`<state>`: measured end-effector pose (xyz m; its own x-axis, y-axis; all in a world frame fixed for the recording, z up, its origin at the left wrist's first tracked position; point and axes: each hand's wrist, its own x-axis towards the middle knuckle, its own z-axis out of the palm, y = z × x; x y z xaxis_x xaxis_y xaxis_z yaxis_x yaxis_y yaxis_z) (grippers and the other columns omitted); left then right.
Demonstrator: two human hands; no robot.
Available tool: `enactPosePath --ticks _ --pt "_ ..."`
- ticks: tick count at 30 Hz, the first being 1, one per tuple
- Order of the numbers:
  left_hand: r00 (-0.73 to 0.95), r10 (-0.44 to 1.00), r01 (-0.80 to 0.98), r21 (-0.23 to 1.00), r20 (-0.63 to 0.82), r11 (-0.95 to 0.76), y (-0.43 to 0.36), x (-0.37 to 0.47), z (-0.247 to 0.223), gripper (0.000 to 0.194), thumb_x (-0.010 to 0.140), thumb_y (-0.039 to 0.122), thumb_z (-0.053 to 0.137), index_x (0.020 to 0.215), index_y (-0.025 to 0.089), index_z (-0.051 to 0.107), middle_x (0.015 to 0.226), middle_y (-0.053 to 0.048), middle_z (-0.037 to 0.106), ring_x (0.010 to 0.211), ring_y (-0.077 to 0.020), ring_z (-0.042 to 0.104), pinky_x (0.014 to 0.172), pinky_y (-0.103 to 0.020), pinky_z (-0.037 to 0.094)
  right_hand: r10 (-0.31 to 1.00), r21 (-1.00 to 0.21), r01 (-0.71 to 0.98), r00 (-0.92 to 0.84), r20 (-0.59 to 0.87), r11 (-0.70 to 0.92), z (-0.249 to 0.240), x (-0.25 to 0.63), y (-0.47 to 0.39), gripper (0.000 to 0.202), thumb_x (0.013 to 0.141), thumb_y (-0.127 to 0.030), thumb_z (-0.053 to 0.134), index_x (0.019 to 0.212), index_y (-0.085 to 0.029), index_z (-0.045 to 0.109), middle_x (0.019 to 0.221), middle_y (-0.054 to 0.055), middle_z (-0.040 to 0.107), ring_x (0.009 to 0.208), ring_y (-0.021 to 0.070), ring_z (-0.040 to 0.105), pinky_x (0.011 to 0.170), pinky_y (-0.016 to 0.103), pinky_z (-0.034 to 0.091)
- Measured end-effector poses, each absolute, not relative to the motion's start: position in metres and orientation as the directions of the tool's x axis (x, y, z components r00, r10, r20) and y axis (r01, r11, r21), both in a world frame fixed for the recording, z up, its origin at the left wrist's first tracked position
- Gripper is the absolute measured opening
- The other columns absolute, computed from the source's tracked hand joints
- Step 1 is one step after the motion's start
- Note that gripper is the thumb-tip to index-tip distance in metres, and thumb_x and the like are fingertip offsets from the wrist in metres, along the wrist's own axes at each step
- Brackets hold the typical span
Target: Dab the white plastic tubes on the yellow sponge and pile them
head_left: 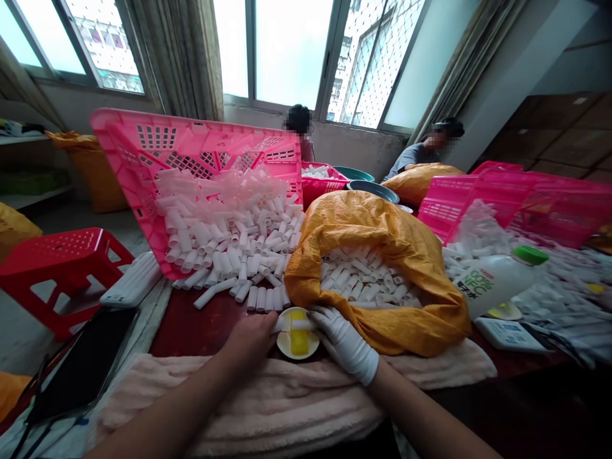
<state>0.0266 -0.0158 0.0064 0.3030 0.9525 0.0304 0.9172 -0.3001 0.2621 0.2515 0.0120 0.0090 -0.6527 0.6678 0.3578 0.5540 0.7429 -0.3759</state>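
Observation:
A white tube point(302, 325) lies across a small round dish point(310, 347) that holds a yellow block point(299, 342). My bare left hand point(252, 339) grips the tube's left end, its fingers closed. On the other side, my right hand point(342, 341), in a white glove, has its fingertips closed at the tube's right end. Just behind the dish is a short row of white tubes point(268, 299). More loose white tubes point(239, 245) spill from a tipped pink basket point(129, 166). An orange sack point(421, 319) full of tubes stands close to my right hand.
A pinkish towel point(248, 408) lies along the table's front edge. To the right are a bottle with a green cap point(502, 277) and pink baskets point(449, 201). A phone point(83, 363) and a red stool point(62, 261) are at the left. Two people sit across the table.

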Motion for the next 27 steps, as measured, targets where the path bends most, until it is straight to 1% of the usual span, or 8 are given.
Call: enactPosePath --ticks 5,9,11,15,18,21,24,27 --pt "0.305 0.951 0.917 0.255 0.044 -0.306 -0.016 0.027 0.007 0.019 0.087 0.032 0.041 0.086 0.017 0.053 0.08 -0.006 0.064 0.076 -0.0201 0.06 0.064 -0.028 0.04 0.62 -0.29 0.548 -0.699 0.357 0.784 0.009 0.251 0.01 0.022 0.089 -0.014 0.041 0.098 -0.018 0.061 0.1 0.009 0.061 0.098 0.0208 0.053 0.088 0.039 0.046" --pt "0.308 0.951 0.919 0.251 0.026 -0.304 -0.016 0.027 0.008 0.019 0.087 0.031 0.041 0.088 0.017 0.053 0.082 -0.006 0.064 0.077 -0.0196 0.06 0.065 -0.027 0.04 0.618 -0.314 0.532 -0.69 0.378 0.786 0.006 0.254 0.009 0.022 0.088 -0.015 0.044 0.106 -0.017 0.056 0.108 0.01 0.058 0.104 0.021 0.05 0.092 0.039 0.045" --pt "0.292 0.956 0.925 0.249 0.019 -0.288 -0.016 0.027 0.008 0.019 0.087 0.033 0.041 0.088 0.017 0.053 0.082 -0.005 0.065 0.077 -0.0197 0.06 0.065 -0.027 0.04 0.629 -0.298 0.554 -0.667 0.399 0.777 0.004 0.255 0.009 0.021 0.088 -0.015 0.044 0.105 -0.015 0.056 0.105 0.011 0.059 0.102 0.0209 0.051 0.091 0.038 0.045" --pt "0.265 0.964 0.935 0.242 0.004 -0.258 -0.015 0.028 0.006 0.021 0.088 0.033 0.041 0.088 0.016 0.053 0.083 -0.006 0.065 0.079 -0.0209 0.061 0.067 -0.029 0.041 0.537 -0.15 0.529 -0.725 0.432 0.835 -0.002 0.256 0.006 0.016 0.088 -0.015 0.045 0.096 -0.017 0.06 0.099 0.009 0.062 0.099 0.0215 0.053 0.083 0.038 0.048" --pt "0.268 0.964 0.935 0.242 -0.003 -0.259 -0.015 0.029 0.004 0.021 0.088 0.032 0.04 0.088 0.015 0.053 0.084 -0.008 0.065 0.079 -0.0217 0.061 0.067 -0.03 0.042 0.417 -0.06 0.433 -0.808 0.417 0.9 -0.002 0.257 0.002 0.016 0.087 -0.015 0.048 0.095 -0.02 0.061 0.097 0.006 0.064 0.099 0.0224 0.053 0.08 0.038 0.049" --pt "0.27 0.963 0.935 0.241 -0.005 -0.261 -0.014 0.029 0.002 0.021 0.088 0.032 0.04 0.087 0.015 0.053 0.084 -0.008 0.065 0.079 -0.0226 0.061 0.066 -0.031 0.043 0.423 -0.117 0.413 -0.813 0.4 0.903 0.004 0.257 -0.002 0.016 0.086 -0.014 0.049 0.097 -0.019 0.059 0.102 0.007 0.063 0.1 0.0206 0.054 0.083 0.035 0.048" --pt "0.267 0.964 0.936 0.24 -0.003 -0.259 -0.014 0.029 0.0 0.021 0.087 0.031 0.04 0.088 0.015 0.053 0.084 -0.009 0.065 0.079 -0.0228 0.061 0.066 -0.031 0.043 0.556 -0.246 0.502 -0.698 0.451 0.829 0.013 0.257 -0.002 0.026 0.082 -0.015 0.055 0.108 -0.016 0.054 0.111 0.011 0.059 0.104 0.022 0.052 0.088 0.039 0.047" --pt "0.262 0.965 0.937 0.24 0.003 -0.255 -0.015 0.028 -0.001 0.02 0.087 0.03 0.04 0.089 0.015 0.053 0.083 -0.009 0.064 0.079 -0.0228 0.06 0.067 -0.031 0.043 0.635 -0.324 0.546 -0.652 0.415 0.773 0.018 0.259 0.0 0.029 0.078 -0.016 0.059 0.107 -0.016 0.054 0.107 0.011 0.06 0.102 0.0234 0.053 0.089 0.042 0.046"
